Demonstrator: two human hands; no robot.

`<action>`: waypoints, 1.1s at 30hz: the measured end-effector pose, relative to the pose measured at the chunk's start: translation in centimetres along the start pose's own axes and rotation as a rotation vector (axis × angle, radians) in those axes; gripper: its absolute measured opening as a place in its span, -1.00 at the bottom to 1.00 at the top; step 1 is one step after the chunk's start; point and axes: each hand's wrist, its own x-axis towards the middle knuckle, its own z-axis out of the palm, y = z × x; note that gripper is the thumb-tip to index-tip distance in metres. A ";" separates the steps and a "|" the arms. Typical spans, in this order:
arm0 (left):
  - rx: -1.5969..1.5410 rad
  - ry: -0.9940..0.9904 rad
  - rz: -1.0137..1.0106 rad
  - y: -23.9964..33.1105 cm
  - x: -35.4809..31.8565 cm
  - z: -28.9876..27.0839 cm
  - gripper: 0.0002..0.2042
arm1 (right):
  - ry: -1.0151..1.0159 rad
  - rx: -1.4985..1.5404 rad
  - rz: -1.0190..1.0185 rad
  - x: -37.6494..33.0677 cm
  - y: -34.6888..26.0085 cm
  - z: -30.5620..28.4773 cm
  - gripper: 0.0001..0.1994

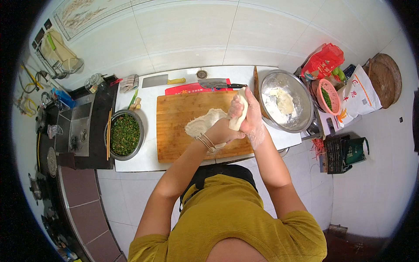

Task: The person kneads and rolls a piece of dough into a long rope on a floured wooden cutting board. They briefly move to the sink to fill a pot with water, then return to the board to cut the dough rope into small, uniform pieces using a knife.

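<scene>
An elongated piece of pale dough (238, 121) is held above the right part of the wooden cutting board (174, 113). My right hand (252, 118), dusted with flour, is wrapped round it, and the dough stands out between the fingers. Lower down, my left hand (223, 132) closes on the dough's near end; its fingertips are partly hidden. White flour (203, 124) is spread on the board beneath and beside my left hand. To the right, a steel bowl (307, 105) holds a larger lump of dough (284, 102) and some loose flour.
A bowl of chopped green filling (125, 134) stands left of the board, with chopsticks (108, 135) across its rim. Behind the board lie a cleaver (156, 81) and a dark-handled knife (218, 84). A pink basket (331, 97) and a white bag (360, 94) are at far right.
</scene>
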 end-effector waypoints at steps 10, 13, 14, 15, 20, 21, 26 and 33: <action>0.340 0.320 0.360 -4.5 3.1 1.2 -0.65 | 0.391 -0.559 -0.196 -2.1 2.4 2.1 -0.76; -0.076 0.053 0.054 -1.0 -0.8 0.9 -0.68 | 0.446 -0.341 -0.242 -1.6 2.1 1.5 -0.77; -0.090 0.019 0.006 -0.4 -1.6 1.0 -0.70 | 0.402 -0.264 -0.194 -1.5 1.7 1.1 -0.77; -0.105 -0.010 -0.044 -0.3 -2.2 1.1 -0.71 | 0.354 -0.187 -0.144 -1.4 1.2 1.0 -0.76; 0.047 0.275 0.163 -2.5 -1.3 3.0 -0.73 | 0.092 0.025 -0.028 -1.6 0.2 2.2 -0.48; 0.090 0.303 0.176 -2.1 -1.5 3.0 -0.72 | 0.042 0.015 -0.007 -1.5 -0.2 2.2 -0.42; -0.166 -0.030 0.110 0.7 -3.1 0.8 -0.72 | 0.070 0.109 -0.057 -1.2 -2.5 3.0 -0.49; 0.088 0.222 0.275 0.9 -1.6 0.3 -0.62 | 0.078 0.030 -0.233 -1.7 -1.0 4.6 -0.47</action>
